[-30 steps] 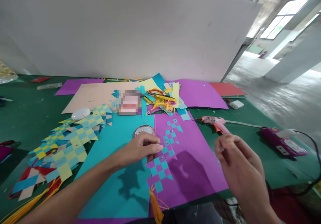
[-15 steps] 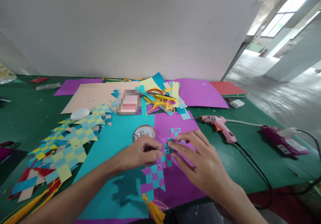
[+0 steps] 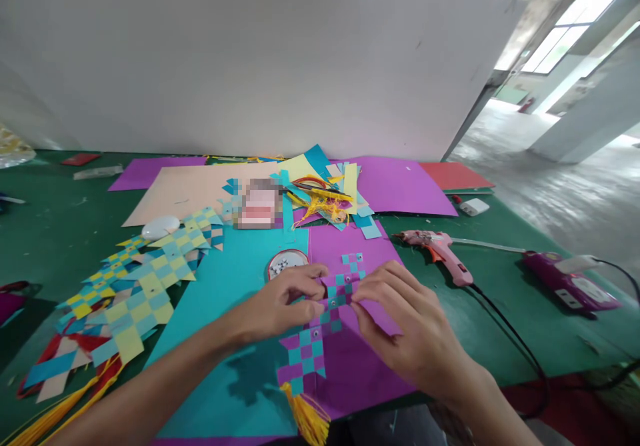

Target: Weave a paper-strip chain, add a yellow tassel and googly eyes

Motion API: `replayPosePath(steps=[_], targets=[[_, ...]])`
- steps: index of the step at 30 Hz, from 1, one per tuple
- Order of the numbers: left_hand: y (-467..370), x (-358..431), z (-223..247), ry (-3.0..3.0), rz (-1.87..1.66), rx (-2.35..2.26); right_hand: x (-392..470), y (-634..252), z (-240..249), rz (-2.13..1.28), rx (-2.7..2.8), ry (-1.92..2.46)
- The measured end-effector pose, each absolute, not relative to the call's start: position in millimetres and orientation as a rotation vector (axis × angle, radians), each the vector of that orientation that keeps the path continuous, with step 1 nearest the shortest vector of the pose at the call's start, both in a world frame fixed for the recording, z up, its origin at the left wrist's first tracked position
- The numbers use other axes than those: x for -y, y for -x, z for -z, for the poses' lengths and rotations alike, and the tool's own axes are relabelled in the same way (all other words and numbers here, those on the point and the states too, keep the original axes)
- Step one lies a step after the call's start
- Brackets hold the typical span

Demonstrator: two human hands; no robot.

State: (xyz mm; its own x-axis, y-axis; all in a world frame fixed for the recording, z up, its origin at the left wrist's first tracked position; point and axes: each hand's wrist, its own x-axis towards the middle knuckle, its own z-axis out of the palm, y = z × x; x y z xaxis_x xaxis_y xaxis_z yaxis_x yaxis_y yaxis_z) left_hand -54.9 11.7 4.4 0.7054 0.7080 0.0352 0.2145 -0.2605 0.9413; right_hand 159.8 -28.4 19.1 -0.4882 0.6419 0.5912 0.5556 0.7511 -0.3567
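Note:
A chain of woven purple-and-teal checkered paper pieces (image 3: 306, 354) lies slantwise in front of me. Small googly eyes dot it, and a yellow tassel (image 3: 307, 416) hangs from its lower end. My left hand (image 3: 283, 303) is closed on the left edge near the middle, thumb and fingers pinching the paper. On the opposite edge, my right hand (image 3: 407, 319) pinches the paper between thumb and fingertips. Just beyond my left hand stands a round red-rimmed dish (image 3: 271, 267) holding several loose googly eyes; my hand hides part of it. Teal (image 3: 200, 373) and purple (image 3: 363, 366) sheets lie underneath.
Finished-looking woven paper chains (image 3: 150, 286) are heaped at left, beside a white mouse-shaped object (image 3: 161, 227). A pink glue gun (image 3: 437, 249) with its cord and a purple power strip (image 3: 570, 283) lie right. Paper scraps and yellow threads (image 3: 325, 209) pile up behind, before a white panel (image 3: 250, 59).
My right hand's fingers have come away from the googly eyes and moved slightly right, closing onto the right edge. The chain has shifted a little; my left hand keeps its hold.

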Motion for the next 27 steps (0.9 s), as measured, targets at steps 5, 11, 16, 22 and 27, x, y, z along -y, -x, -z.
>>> replayPosePath(steps=[5,11,16,22,27], targets=[[54,-9,-5,-1.781,-0.524,-0.7,25,-158,-21,-0.02,2.423,0.871],[51,-9,-7,-1.763,-0.523,-0.647,24,-151,-25,0.07,2.556,0.89],[51,-10,-6,-1.734,-0.523,-0.651,22,-150,-25,0.144,2.551,0.909],[55,-10,-7,-1.732,-0.506,-0.696,21,-168,-28,-0.078,2.27,0.954],[56,-11,-3,-1.708,-0.505,-0.706,29,-201,-24,-0.339,1.835,1.174]])
